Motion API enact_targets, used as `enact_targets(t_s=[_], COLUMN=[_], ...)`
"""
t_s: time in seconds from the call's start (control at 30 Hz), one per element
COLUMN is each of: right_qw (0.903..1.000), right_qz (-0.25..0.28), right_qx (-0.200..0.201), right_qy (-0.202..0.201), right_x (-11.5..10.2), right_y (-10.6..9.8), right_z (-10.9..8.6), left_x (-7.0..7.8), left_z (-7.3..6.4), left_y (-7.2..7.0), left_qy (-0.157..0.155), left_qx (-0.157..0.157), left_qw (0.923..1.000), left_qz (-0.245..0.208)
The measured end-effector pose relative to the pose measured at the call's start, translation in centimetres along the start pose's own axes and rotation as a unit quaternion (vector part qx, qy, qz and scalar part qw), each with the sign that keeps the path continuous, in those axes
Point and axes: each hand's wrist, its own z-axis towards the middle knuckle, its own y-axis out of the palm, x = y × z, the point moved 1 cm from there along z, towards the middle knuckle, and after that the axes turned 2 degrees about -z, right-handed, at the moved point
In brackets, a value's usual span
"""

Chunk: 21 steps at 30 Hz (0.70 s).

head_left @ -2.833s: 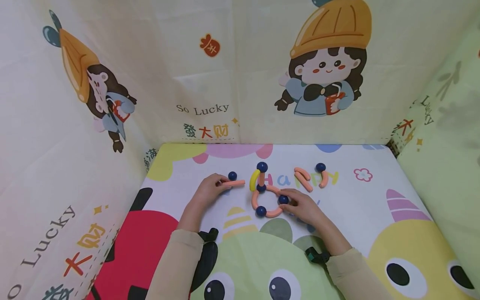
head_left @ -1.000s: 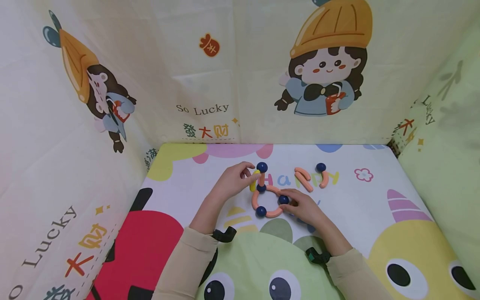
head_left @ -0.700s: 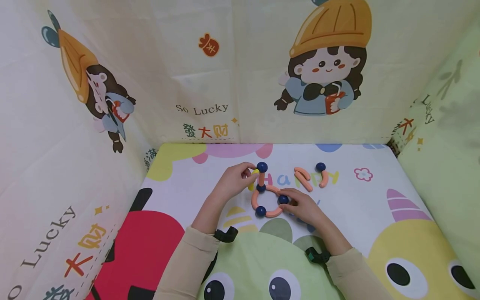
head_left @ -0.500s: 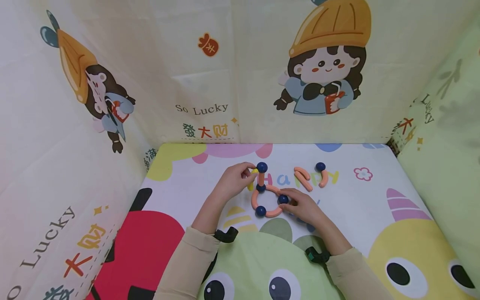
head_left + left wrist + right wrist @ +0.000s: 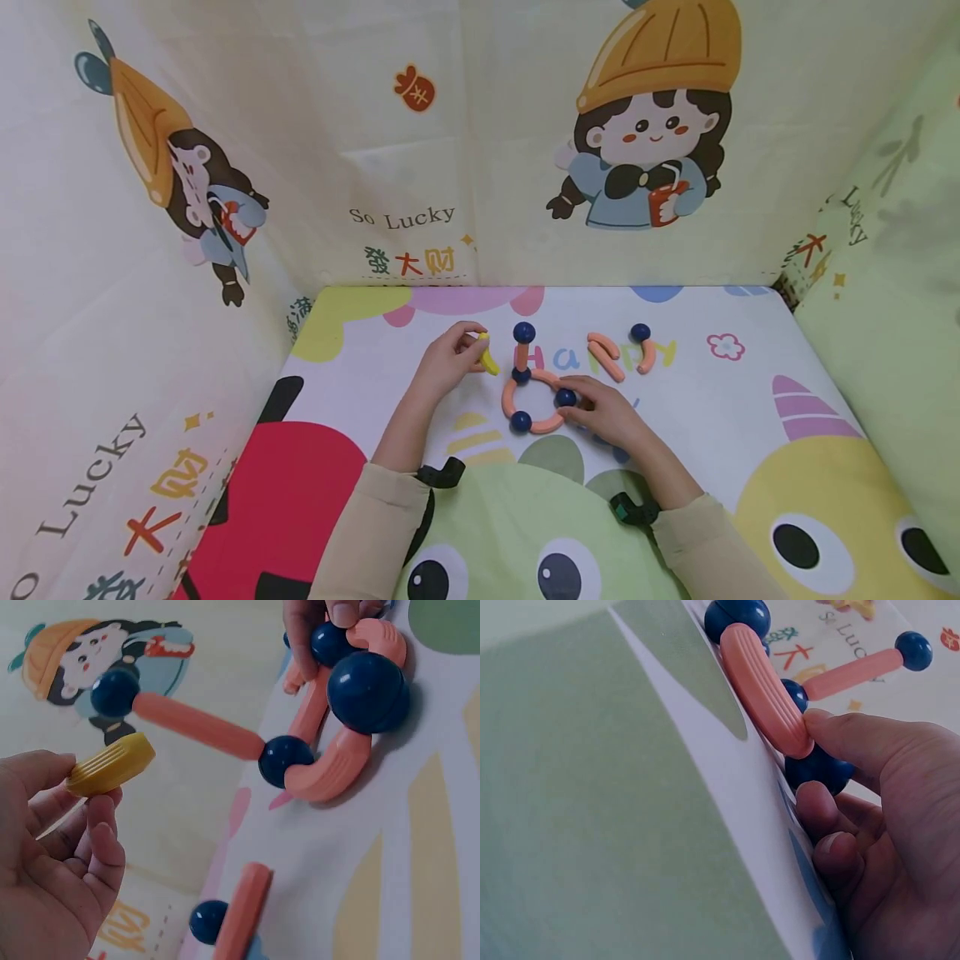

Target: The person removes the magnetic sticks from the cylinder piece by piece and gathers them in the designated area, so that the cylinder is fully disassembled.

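My left hand [image 5: 447,360] pinches a short yellow curved magnetic rod [image 5: 489,357] between thumb and fingers, raised to the left of the built piece. That piece is a ring of salmon curved rods [image 5: 546,424] joined by dark blue balls [image 5: 521,422]. From its far ball a straight salmon rod [image 5: 522,357] stands up, topped by another blue ball [image 5: 524,332]. At the ring's right side, my right hand [image 5: 603,410] holds a blue ball [image 5: 566,397] and the rod end beside it, as the right wrist view shows.
In the left wrist view, a loose straight salmon rod [image 5: 244,915] lies against a blue ball [image 5: 210,922]; my left hand hides them in the head view. Two salmon rods [image 5: 606,358] and a curved rod [image 5: 647,357] with a ball [image 5: 640,332] lie at back right.
My left hand let go of the loose salmon rod, reached the yellow rod beside the upright, then drew it away to the left. My right hand stays on the ring.
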Motion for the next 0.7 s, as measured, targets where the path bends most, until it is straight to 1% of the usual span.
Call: enact_targets(t_s=[0.13, 0.23, 0.33, 0.47, 0.53, 0.6, 0.7], right_qw=[1.0, 1.0, 1.0, 1.0, 1.0, 1.0, 1.0], right_qz=[0.0, 0.0, -0.001, -0.005, -0.005, -0.004, -0.004], right_qx=[0.0, -0.001, -0.002, -0.003, -0.003, -0.002, -0.001], right_qy=[-0.004, -0.004, -0.001, 0.005, 0.006, 0.006, 0.006], right_x=[0.1, 0.1, 0.0, -0.1, -0.1, -0.2, -0.3], right_y=[0.0, 0.0, 0.0, 0.1, 0.1, 0.1, 0.0], right_z=[0.0, 0.1, 0.1, 0.2, 0.2, 0.2, 0.2], left_x=[-1.8, -3.2, -4.6, -6.5, -7.2, -7.8, -8.3], left_z=[-0.1, -0.4, -0.7, -1.0, -1.1, -1.3, -1.4], left_y=[-0.8, -1.2, -1.3, -1.2, -1.1, -1.0, -0.8], left_qy=[-0.022, -0.036, -0.06, -0.102, -0.12, -0.135, -0.148], left_qx=[0.032, 0.052, 0.065, 0.079, 0.082, 0.087, 0.092], left_qw=[0.998, 0.9951, 0.9926, 0.9889, 0.9858, 0.9822, 0.9782], left_qz=[-0.05, -0.076, -0.084, -0.074, -0.085, -0.096, -0.114])
